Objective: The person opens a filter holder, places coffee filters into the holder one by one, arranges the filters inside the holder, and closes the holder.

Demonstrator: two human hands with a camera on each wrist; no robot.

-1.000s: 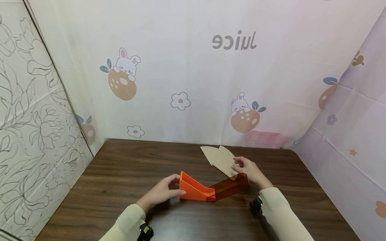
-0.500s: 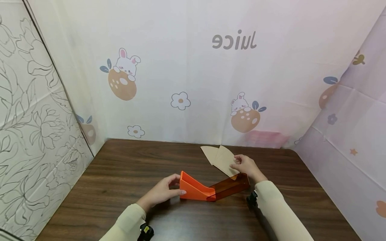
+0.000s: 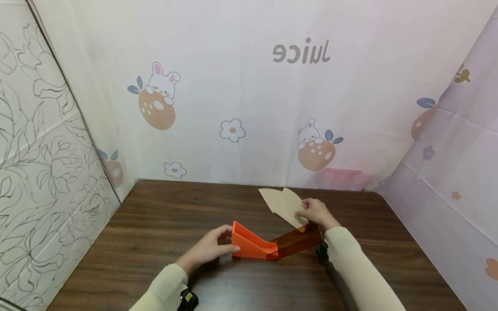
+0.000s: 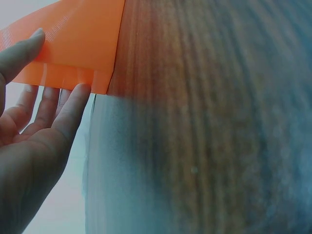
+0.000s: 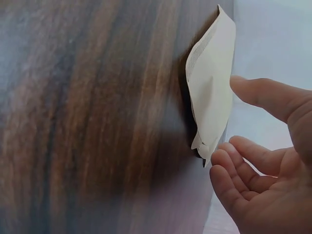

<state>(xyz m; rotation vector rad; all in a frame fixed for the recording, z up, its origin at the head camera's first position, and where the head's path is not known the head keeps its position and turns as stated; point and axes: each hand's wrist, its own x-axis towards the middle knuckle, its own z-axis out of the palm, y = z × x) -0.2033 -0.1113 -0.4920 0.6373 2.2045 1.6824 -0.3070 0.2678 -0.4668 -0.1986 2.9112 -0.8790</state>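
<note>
My left hand holds the tall end of an orange coffee filter holder, standing on the table. In the left wrist view the thumb lies on one face and the fingertips touch the adjoining end face. A translucent brown lid slants out from the holder's low end. My right hand is over the right edge of the cone coffee filters, tan papers with crimped seams. In the right wrist view its thumb is apart from the bent fingers, with the thumb tip right at the paper's edge.
The dark wood table ends at a printed curtain at the back. More curtains hang at the left and right sides. The brown lid lies just in front of the right hand and the papers.
My right hand has moved slightly left, further over the filter papers, and its forearm has swung inward. The left hand, holder and papers keep their places.
</note>
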